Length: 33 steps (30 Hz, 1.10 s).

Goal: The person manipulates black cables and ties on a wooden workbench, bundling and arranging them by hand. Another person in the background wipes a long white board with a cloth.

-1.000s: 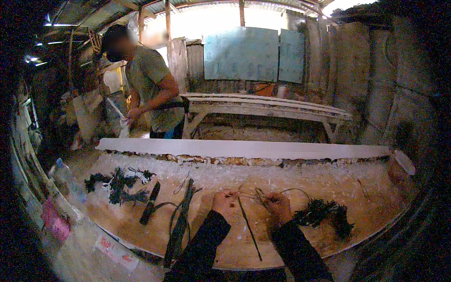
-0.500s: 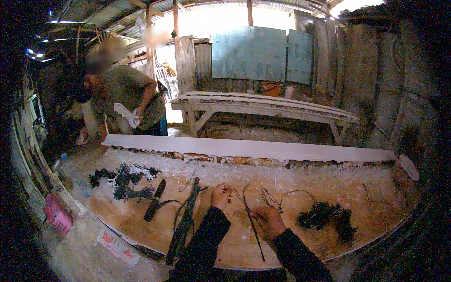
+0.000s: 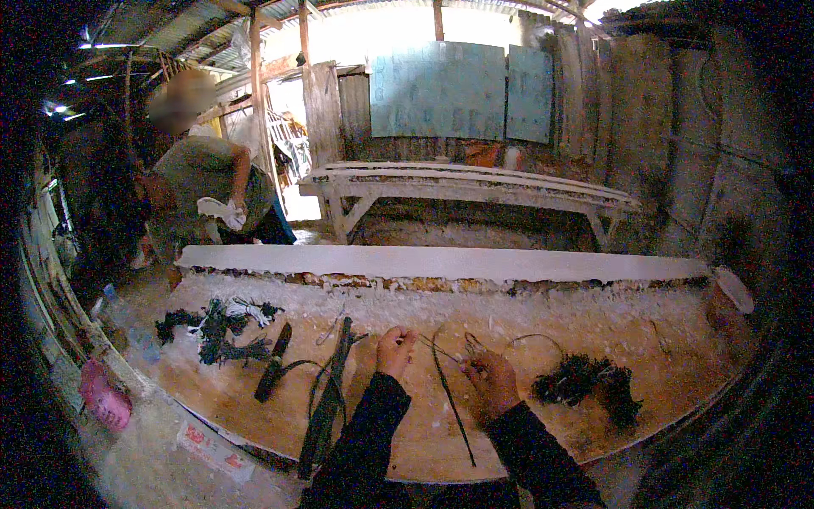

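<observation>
Cord [image 3: 453,407], thin and dark, trails toward six o'clock on the worktop [image 3: 424,454], probably light and flexible, best taken near its upper end. Around it, the left hand [image 3: 395,352] at ten o'clock and the right hand [image 3: 490,373] at two appear to pinch a fine strand [image 3: 444,353], whose gripped ends are hidden; farther off, at three o'clock, a dark bundle [image 3: 581,383] blurs into one mass

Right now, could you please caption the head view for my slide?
Left hand and right hand hold a thin strand above the worktable.
</observation>
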Tool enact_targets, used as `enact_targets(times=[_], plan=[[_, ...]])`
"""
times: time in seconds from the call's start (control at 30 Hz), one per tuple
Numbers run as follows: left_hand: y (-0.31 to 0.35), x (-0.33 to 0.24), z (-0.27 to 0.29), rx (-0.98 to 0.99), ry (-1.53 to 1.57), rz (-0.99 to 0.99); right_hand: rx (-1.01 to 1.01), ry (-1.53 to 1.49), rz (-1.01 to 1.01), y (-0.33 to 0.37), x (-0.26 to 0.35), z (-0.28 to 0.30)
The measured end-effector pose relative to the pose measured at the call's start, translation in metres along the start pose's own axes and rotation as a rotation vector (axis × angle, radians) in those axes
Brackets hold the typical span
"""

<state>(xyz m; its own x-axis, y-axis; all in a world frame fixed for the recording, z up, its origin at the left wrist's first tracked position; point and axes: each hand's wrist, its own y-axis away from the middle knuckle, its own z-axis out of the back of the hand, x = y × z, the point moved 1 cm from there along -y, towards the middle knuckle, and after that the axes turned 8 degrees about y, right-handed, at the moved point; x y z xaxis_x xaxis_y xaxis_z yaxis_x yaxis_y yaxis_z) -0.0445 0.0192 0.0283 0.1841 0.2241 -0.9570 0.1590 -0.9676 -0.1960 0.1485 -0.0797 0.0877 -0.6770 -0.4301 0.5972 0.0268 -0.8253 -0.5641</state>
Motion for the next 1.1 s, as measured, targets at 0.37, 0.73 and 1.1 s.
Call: enact_targets(times=[0.37,0.73,1.1], plan=[[0.014,-0.024,-0.004,-0.021,-0.026,0.074,0.023,-0.010,0.055,-0.010,-0.011,0.011],[0.005,-0.002,-0.005,0.044,0.024,0.124,0.018,-0.128,0.061,-0.010,-0.022,0.002],[0.018,0.003,-0.018,0.286,-0.759,-0.260,-0.101,0.429,-0.090,-0.003,-0.006,0.025]])
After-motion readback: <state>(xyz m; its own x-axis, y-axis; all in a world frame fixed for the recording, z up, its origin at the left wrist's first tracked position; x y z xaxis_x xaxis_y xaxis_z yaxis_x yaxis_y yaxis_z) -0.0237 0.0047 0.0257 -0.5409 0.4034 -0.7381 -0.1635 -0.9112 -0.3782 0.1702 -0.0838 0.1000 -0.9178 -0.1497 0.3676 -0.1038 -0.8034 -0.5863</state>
